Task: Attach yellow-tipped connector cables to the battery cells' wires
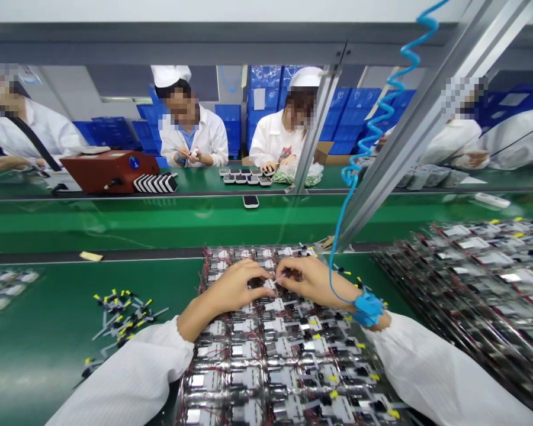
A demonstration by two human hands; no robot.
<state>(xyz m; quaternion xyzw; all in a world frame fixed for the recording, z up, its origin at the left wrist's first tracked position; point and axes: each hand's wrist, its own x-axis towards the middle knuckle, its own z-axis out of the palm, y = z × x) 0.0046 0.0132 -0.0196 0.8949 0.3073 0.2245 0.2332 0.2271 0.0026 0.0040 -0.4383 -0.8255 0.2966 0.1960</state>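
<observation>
My left hand (235, 287) and my right hand (308, 278) meet over the far part of a tray (275, 355) packed with rows of small silver modules with red and black wires. The fingers of both hands are curled and pinch at one small module (275, 279) between them. A blue wrist strap (368, 309) with a coiled blue cord (373, 130) sits on my right wrist. White sleeves cover both forearms.
Loose small wired parts (119, 316) with yellow tips lie on the green mat at left. A second stack of filled trays (479, 284) stands at right. A slanted metal post (408, 130) rises ahead. Across the green belt, several people in white coats work; a red box (109, 170) sits there.
</observation>
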